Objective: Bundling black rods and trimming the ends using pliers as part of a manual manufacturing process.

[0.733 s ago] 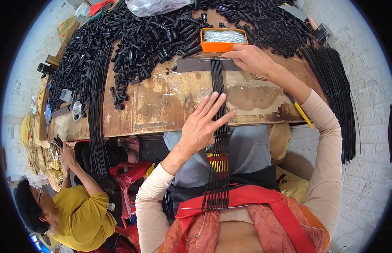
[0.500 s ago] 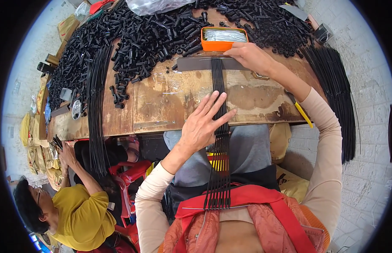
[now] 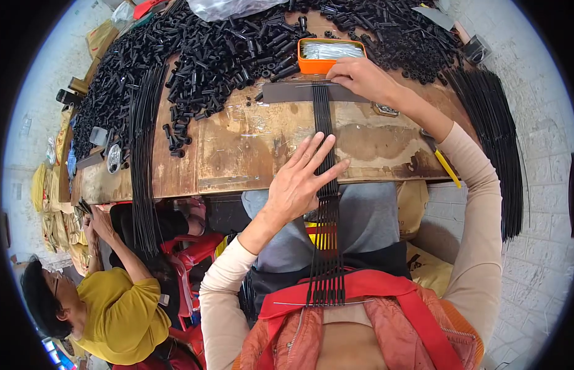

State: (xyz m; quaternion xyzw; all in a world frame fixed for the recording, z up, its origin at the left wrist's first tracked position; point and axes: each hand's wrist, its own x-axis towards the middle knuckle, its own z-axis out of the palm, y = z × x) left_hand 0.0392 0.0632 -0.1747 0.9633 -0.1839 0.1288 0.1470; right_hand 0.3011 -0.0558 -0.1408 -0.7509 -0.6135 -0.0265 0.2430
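A narrow row of thin black rods (image 3: 322,114) runs from the tabletop over its front edge down to my lap, where the lower ends fan out along a thin metal rod (image 3: 288,303). My left hand (image 3: 296,185) lies on the row near the table edge, fingers stretched and spread. At the far end, my right hand (image 3: 356,79) pinches with thumb and fingers beside a slim metal pin (image 3: 304,86) that crosses the black rods; its fingertips appear to be on the pin's end. Under that end is a flat dark grey bar (image 3: 281,93).
Just beyond my right hand stands an orange box (image 3: 318,66) of silver pins. Heaps of black tubular parts (image 3: 219,68) cover the back. Black rod bundles hang left (image 3: 141,142) and right (image 3: 494,135). A yellow-handled tool (image 3: 446,166) lies right. A co-worker (image 3: 117,302) sits at left.
My right hand's fingers have curled in slightly at the far end of the rods. My left hand stays flat on the row. The whole view has shifted a little.
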